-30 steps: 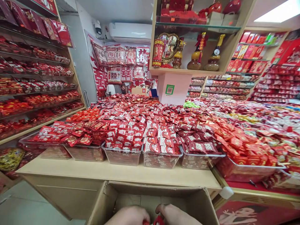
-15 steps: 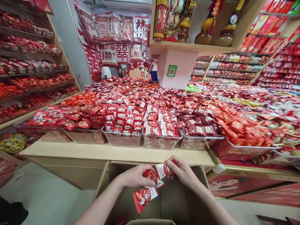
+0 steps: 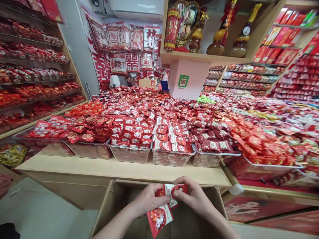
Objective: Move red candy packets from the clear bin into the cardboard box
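Over an open cardboard box point(image 3: 104, 202), my left hand point(image 3: 149, 199) pinches red and white candy packets, one of which point(image 3: 159, 219) hangs tilted below its fingers. My right hand point(image 3: 190, 196) grips another red and white packet point(image 3: 174, 190) between thumb and fingers, right up against those in the left hand. The packets overlap, so where one ends and another begins is partly hidden. Beyond the box, similar packets point(image 3: 171, 132) lie in neat rows in a clear plastic bin point(image 3: 171, 158).
A wooden counter point(image 3: 119, 169) bears clear bins heaped with red packets. Shelves of packets point(image 3: 32, 78) stand at the left. A white pillar point(image 3: 188, 76) with a QR sign rises behind the bins, under a wooden display shelf point(image 3: 211, 58). Framed red panels are at the lower right.
Both hands and the packets sit slightly lower in view. My right hand has moved closer to my left, and its packet now overlaps the others. The whole scene has shifted a little downward.
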`<state>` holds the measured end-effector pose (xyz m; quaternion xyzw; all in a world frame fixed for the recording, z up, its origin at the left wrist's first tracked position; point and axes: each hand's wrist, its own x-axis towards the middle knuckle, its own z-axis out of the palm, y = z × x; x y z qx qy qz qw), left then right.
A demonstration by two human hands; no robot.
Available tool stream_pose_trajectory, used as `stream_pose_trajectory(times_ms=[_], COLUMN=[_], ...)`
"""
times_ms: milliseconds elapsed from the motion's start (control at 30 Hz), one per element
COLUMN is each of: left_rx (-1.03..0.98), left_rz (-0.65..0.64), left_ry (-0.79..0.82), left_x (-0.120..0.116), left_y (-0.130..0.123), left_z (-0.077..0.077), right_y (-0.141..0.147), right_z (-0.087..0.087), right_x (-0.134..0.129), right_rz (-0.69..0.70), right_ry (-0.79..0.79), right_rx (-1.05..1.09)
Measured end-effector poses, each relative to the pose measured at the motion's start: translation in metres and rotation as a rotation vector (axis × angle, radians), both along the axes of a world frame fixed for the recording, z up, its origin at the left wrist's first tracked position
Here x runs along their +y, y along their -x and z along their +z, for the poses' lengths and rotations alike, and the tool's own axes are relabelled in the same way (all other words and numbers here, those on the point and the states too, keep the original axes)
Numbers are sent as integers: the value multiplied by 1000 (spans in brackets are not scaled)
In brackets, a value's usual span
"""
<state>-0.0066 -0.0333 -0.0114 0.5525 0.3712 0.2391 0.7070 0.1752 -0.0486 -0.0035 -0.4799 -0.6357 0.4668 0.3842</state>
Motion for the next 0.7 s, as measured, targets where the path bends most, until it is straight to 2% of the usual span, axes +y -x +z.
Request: stream_pose_trajectory(times_ms=[200,333,400,500,600,700], left_rx=[61,106,148,235,329,382], left_rz=[-97,-107,-107,-110,-129,-213], left_ry=[5,-40,-36,-60,-190,-247], left_x=[-1,-1,-1,0,3,8], left_y=[6,10,11,11,10,9], left_z=[6,6,0,-19,-39,-47], right_y=[-3,-6,-8,-15,-24,-30], right_z=[6,8,8,13,33,68], right_x=[-4,-6,-5,0,20,62], right_rz=[59,92,72,30,-13,-79], right_ry=[50,54,64,27,-28,-121], right_rx=[14,-44,-95,-140,-81,-77])
